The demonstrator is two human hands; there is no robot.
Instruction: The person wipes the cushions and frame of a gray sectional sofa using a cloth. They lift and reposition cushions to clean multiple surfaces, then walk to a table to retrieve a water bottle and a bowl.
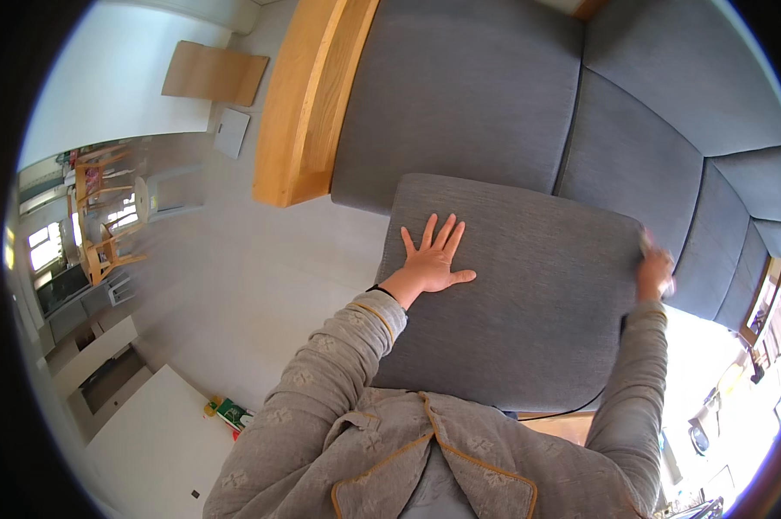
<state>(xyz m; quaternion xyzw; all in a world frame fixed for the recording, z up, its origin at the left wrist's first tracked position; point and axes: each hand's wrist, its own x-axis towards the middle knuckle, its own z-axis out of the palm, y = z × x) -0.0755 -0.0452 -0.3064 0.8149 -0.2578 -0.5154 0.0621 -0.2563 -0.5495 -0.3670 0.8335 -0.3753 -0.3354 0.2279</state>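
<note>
A grey fabric-covered cushion or ottoman top (513,324) lies directly before me. My left hand (432,259) rests palm down on it, fingers spread, left of its middle. At the far right corner, my right hand (655,272) is blurred by motion. It grips a pale, crumpled item, perhaps a cloth (669,287), which shows at the edges of the hand. That hand is beside the cushion's right edge; whether it touches the fabric is hard to tell.
A grey sofa (462,97) with a wooden armrest (299,104) stands just beyond the cushion. Cardboard (215,72) and a flat grey panel (232,133) are at the upper left. A black cable (562,413) runs below the cushion's near edge. A white surface (163,447) is at lower left.
</note>
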